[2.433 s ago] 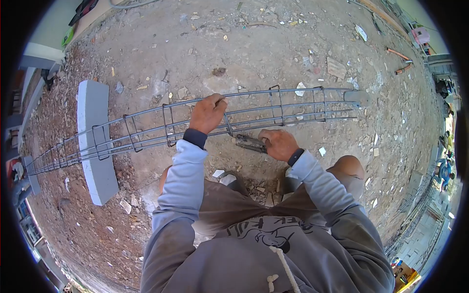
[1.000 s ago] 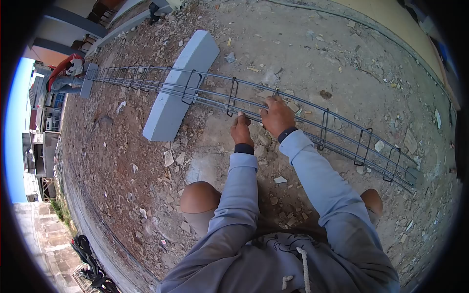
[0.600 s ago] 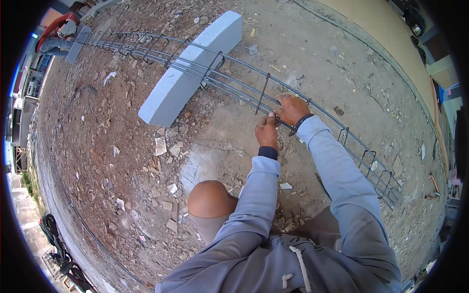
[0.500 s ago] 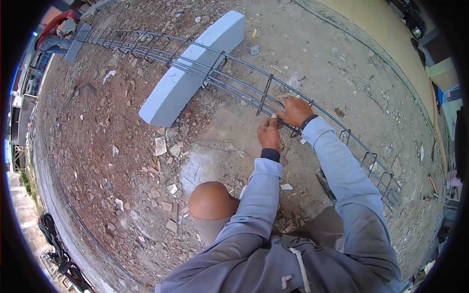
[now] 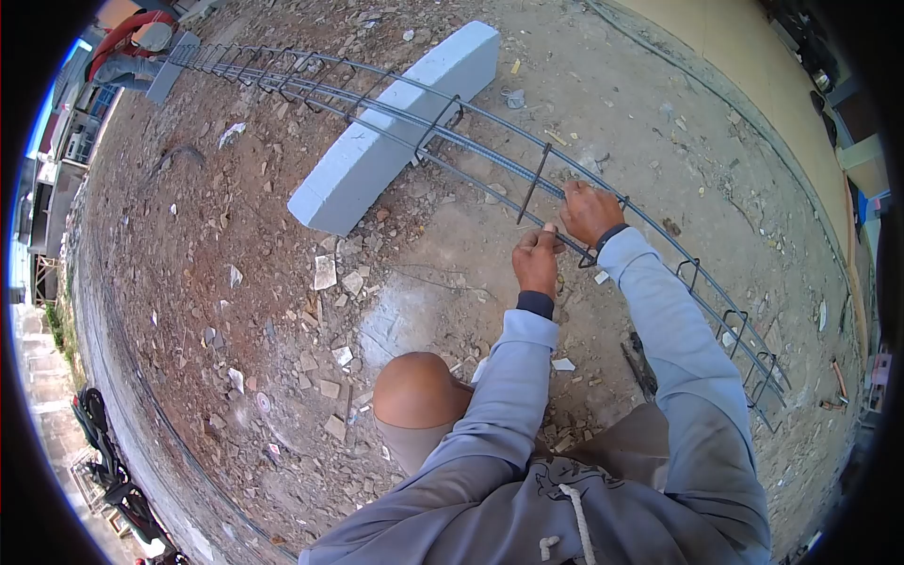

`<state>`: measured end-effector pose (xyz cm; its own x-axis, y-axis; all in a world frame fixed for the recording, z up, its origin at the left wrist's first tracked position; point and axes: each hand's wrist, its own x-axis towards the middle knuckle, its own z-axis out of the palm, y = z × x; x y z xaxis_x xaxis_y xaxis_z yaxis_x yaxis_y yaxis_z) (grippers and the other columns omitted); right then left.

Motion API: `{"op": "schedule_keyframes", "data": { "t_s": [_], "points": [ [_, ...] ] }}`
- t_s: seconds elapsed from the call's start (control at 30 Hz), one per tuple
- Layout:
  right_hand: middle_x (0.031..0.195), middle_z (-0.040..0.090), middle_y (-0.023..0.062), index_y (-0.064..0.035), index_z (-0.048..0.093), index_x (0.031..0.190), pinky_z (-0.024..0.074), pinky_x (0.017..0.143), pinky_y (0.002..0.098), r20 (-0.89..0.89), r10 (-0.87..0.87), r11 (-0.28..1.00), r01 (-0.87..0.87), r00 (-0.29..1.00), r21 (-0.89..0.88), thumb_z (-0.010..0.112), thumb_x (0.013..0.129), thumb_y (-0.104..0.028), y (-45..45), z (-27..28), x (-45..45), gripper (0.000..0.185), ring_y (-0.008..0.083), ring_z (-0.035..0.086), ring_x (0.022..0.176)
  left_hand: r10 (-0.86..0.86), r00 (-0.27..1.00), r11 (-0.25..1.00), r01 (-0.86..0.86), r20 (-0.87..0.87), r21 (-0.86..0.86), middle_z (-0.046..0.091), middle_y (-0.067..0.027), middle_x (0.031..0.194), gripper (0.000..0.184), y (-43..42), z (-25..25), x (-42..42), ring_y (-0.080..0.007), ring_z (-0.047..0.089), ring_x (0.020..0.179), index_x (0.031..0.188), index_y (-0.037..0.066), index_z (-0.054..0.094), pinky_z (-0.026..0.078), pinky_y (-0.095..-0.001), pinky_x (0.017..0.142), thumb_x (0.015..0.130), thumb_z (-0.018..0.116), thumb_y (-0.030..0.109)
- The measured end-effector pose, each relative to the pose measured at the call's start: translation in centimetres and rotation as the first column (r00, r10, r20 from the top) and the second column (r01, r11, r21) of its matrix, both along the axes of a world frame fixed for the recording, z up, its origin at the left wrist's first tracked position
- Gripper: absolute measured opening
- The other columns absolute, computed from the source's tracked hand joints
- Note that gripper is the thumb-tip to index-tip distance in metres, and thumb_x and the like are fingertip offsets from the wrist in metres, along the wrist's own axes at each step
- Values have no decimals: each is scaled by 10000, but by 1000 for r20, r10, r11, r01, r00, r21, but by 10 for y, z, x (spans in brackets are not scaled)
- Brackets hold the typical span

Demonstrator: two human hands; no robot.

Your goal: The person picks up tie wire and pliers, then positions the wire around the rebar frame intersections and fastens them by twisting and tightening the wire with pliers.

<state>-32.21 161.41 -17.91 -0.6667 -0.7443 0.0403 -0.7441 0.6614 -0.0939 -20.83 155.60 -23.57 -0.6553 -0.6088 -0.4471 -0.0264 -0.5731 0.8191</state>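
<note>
A long rebar cage (image 5: 499,162) of thin steel bars and bent square stirrups runs from the upper left to the lower right. My left hand (image 5: 537,264) pinches its nearest bar, thumb on top. Just to the right, my right hand (image 5: 590,213) is closed around the middle bars. One dark stirrup (image 5: 535,184) stands tilted across the bars, left of my fingers. Another stirrup (image 5: 586,259) shows partly beneath my right wrist. A pale grey-blue block (image 5: 348,174) lies under the cage, supporting it.
At the far end, a person in a red top (image 5: 132,42) bends beside a second pale block (image 5: 173,68). Broken tile pieces (image 5: 325,272) and rubble litter the dirt. My bare knee (image 5: 422,391) is below my left arm. A beige wall (image 5: 744,71) stands right.
The nearest bar has come away from the middle bars, leaving a wider gap between them. My hands have moved slightly apart. The whole view has shifted a little.
</note>
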Motion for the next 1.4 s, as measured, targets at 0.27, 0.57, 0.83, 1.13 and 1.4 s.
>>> {"op": "schedule_keyframes", "data": {
  "t_s": [0.27, 0.57, 0.83, 1.13, 1.4],
  "points": [
    [840, 645, 207, 6, 581, 917, 533, 677, 434, 3, -81, 996, 81, 997, -25, 522, 782, -129, 0, -9, -10, 200, 347, 656, 769, -61, 997, 996, 64, 39, -63, 615, -85, 757, 227, -4, -2, 7, -157, 594, 670, 875, -43, 620, 505, -285, 655, 898, 568, 176],
    [888, 646, 198, 30, 585, 993, 541, 672, 407, 76, -147, 987, 152, 986, -56, 551, 754, -97, -2, -6, 4, 273, 319, 666, 776, -39, 998, 999, 40, 44, -26, 620, -54, 786, 237, 2, -16, 10, -132, 591, 685, 929, 0, 611, 450, -258, 623, 911, 557, 230],
    [916, 630, 170, -39, 579, 997, 522, 600, 413, 183, -189, 975, 206, 965, -80, 554, 858, -255, 34, 32, 34, 258, 323, 652, 716, -253, 933, 961, 273, 256, -43, 649, -74, 797, 254, -7, -3, 15, -134, 598, 654, 940, 2, 603, 443, -250, 597, 888, 562, 247],
    [827, 656, 173, -69, 653, 896, 500, 712, 466, 420, -558, 806, 588, 716, 69, 520, 823, -220, 142, 103, 82, 214, 350, 636, 790, -845, 531, 534, 839, 62, 100, 662, -69, 830, 335, 31, 72, -2, -131, 615, 701, 1026, 16, 643, 497, -260, 657, 864, 618, 308],
    [897, 638, 205, -92, 639, 927, 482, 746, 468, 563, -766, 355, 934, 311, -33, 484, 874, -275, 195, 76, 175, 245, 378, 609, 857, -920, 381, 375, 924, -87, 80, 650, -59, 838, 315, 125, 80, -7, -130, 616, 730, 1107, 11, 609, 502, -260, 651, 848, 650, 186]
  ]
}}
